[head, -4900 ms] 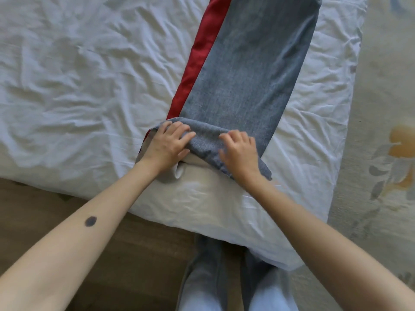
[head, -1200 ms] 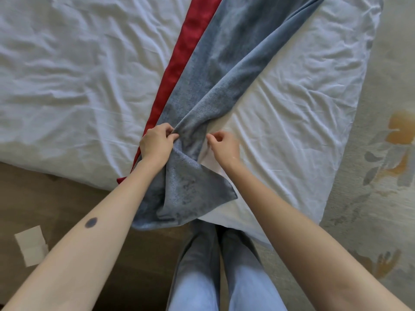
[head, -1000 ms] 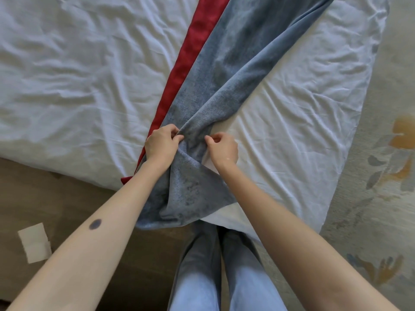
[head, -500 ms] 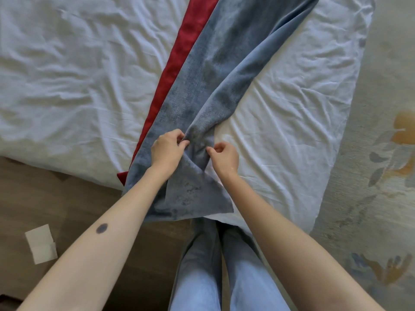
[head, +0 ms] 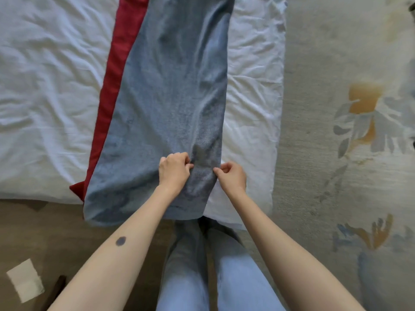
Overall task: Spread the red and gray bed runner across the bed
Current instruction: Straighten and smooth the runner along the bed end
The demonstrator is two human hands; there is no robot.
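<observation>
Bed runner (head: pixel 170 97), red and gray, flat on the bed (head: pixel 253 63), toward the bed's right side; long axis across the mattress, from the bed's near edge away toward the far one, cut off at the top of the view; near end hanging over the bed's near edge. Below that near edge, far left: pale paper scrap (head: pixel 25 280) on the wood floor (head: pixel 33 232). On the bed, left of the runner: rumpled white sheet (head: pixel 45 97). Red band (head: pixel 112 86) down the runner's left border, one red corner poking out at the bed's near edge; broad gray field to its right, softly creased. Left hand (head: pixel 174 171) on the gray cloth close to the bed's near edge, fingers curled, pinching a fold. Right hand (head: pixel 231 177) just beside it, pinching the runner's right edge between thumb and bent fingers. Legs in pale jeans (head: pixel 224 277) against the bed's near edge. Right of the bed: gray rug (head: pixel 336 108) with faded flowers.
</observation>
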